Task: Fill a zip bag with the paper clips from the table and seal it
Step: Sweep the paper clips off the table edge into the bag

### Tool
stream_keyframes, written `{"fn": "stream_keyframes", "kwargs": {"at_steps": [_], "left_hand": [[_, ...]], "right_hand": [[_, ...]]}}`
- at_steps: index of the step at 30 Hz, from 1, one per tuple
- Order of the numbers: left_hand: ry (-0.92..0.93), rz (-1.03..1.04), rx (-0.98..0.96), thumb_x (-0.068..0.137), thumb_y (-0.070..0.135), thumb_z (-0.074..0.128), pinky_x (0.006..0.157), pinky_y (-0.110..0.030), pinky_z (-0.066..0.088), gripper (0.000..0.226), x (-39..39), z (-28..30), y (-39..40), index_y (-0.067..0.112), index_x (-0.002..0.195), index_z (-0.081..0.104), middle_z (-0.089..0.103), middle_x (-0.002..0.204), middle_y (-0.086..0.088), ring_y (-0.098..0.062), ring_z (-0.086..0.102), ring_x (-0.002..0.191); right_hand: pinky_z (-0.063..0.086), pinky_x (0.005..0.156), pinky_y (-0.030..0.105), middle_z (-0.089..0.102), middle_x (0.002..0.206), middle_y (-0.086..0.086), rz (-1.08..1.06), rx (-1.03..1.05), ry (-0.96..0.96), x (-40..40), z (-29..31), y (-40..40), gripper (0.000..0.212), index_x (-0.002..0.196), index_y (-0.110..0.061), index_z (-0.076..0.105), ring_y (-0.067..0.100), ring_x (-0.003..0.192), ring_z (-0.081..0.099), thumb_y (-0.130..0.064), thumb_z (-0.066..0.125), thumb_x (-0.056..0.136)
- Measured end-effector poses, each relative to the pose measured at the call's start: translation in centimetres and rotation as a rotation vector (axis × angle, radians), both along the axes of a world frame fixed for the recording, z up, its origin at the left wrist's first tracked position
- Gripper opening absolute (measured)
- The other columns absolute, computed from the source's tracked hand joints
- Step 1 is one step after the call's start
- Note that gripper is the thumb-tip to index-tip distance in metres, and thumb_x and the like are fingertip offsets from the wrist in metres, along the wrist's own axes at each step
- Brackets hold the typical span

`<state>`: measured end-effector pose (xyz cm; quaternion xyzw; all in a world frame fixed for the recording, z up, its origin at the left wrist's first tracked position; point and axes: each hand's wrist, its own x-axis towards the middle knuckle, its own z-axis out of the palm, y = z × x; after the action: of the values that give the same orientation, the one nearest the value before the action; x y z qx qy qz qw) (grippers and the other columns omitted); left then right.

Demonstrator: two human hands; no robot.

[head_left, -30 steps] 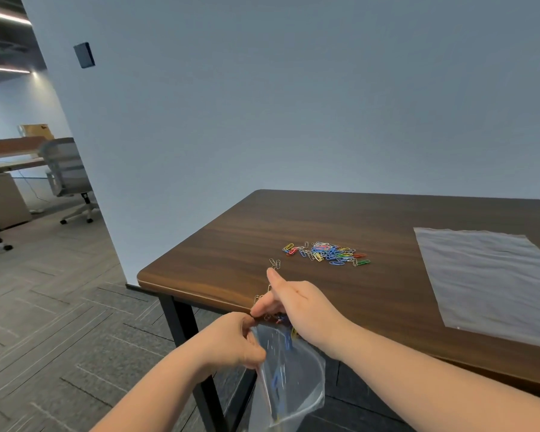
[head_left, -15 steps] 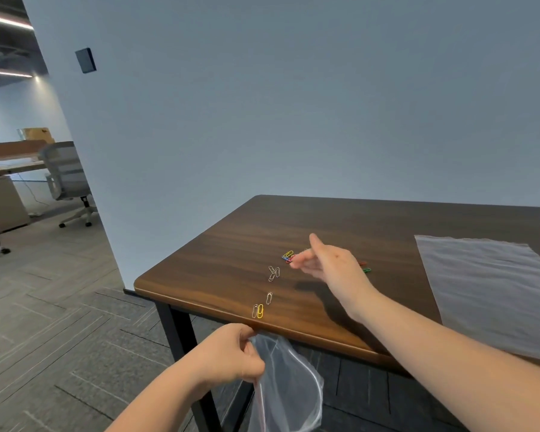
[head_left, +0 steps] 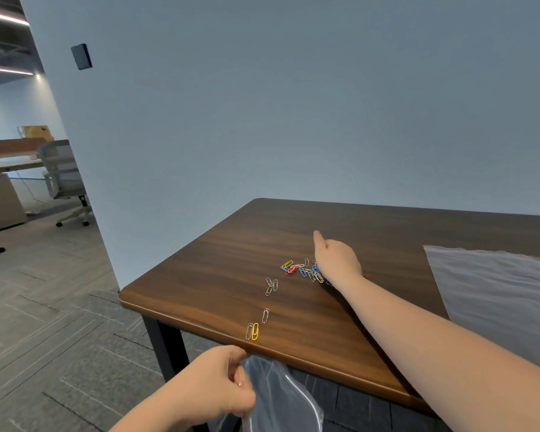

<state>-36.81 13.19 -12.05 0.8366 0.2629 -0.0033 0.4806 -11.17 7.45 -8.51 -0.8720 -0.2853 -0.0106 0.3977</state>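
My left hand (head_left: 219, 386) pinches the rim of a clear zip bag (head_left: 281, 397) that hangs open just below the near edge of the brown table (head_left: 219, 275). My right hand (head_left: 337, 260) reaches out over the pile of coloured paper clips (head_left: 303, 271), fingers down on its right part, thumb pointing away; I cannot tell whether it grips any. Loose silver clips (head_left: 271, 285) lie nearer me. One silver clip (head_left: 265, 315) and a silver and yellow pair (head_left: 252, 331) sit by the table edge above the bag.
A large clear plastic bag (head_left: 496, 294) lies flat on the right side of the table. A pale wall stands behind the table. Left of the table is carpeted floor, with an office chair (head_left: 64, 179) and a desk far back.
My right hand left the mouth of the bag and travelled forward to the clip pile, covering its right part. The left hand kept holding the bag below the table edge.
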Motion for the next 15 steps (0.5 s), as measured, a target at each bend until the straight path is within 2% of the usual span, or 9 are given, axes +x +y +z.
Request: {"fn": "stream_keyframes", "kwargs": {"at_steps": [3, 4, 6, 9, 15], "left_hand": [[-0.019, -0.016, -0.010, 0.071, 0.009, 0.062, 0.065, -0.019, 0.050, 0.034, -0.1, 0.2, -0.2, 0.008, 0.104, 0.068, 0.059, 0.060, 0.005, -0.007, 0.059, 0.061], [-0.030, -0.019, -0.009, 0.071, 0.009, 0.062, 0.065, -0.019, 0.048, 0.032, -0.2, 0.3, -0.2, 0.011, 0.103, 0.068, 0.058, 0.060, 0.006, -0.007, 0.058, 0.060], [-0.048, -0.023, 0.002, 0.071, 0.011, 0.060, 0.065, -0.022, 0.045, 0.030, -0.3, 0.2, -0.2, 0.017, 0.099, 0.069, 0.055, 0.061, 0.004, -0.008, 0.055, 0.060], [-0.074, -0.024, 0.008, 0.071, 0.011, 0.057, 0.064, -0.024, 0.041, 0.023, -0.3, 0.2, -0.4, 0.018, 0.089, 0.069, 0.051, 0.061, 0.003, -0.011, 0.050, 0.060], [-0.048, -0.017, 0.013, 0.071, 0.013, 0.058, 0.065, -0.024, 0.042, 0.033, -0.2, 0.2, -0.3, 0.012, 0.102, 0.068, 0.051, 0.065, 0.001, -0.011, 0.049, 0.062]], "right_hand": [[0.045, 0.078, 0.037, 0.063, 0.073, 0.009, 0.076, -0.021, 0.051, -0.4, 0.0, 2.0, 0.068, 0.062, -0.007, 0.058, 0.030, 0.081, 0.058, -0.049, 0.017, 0.098], [0.046, 0.082, 0.038, 0.069, 0.085, 0.012, 0.109, -0.002, 0.054, -0.5, -0.1, 2.5, 0.071, 0.073, -0.003, 0.066, 0.030, 0.087, 0.060, -0.049, 0.019, 0.098], [0.044, 0.087, 0.036, 0.072, 0.101, 0.013, 0.182, 0.041, 0.067, -1.1, -0.1, 3.3, 0.067, 0.089, -0.002, 0.072, 0.029, 0.097, 0.061, -0.048, 0.024, 0.098], [0.041, 0.088, 0.033, 0.072, 0.102, 0.006, 0.316, 0.031, 0.077, -2.2, -0.3, 3.9, 0.061, 0.089, -0.012, 0.075, 0.023, 0.101, 0.061, -0.049, 0.028, 0.097], [0.042, 0.081, 0.030, 0.073, 0.093, 0.006, 0.432, 0.043, 0.000, -3.8, -0.2, 3.2, 0.059, 0.089, -0.012, 0.075, 0.019, 0.092, 0.062, -0.050, 0.030, 0.096]]}}
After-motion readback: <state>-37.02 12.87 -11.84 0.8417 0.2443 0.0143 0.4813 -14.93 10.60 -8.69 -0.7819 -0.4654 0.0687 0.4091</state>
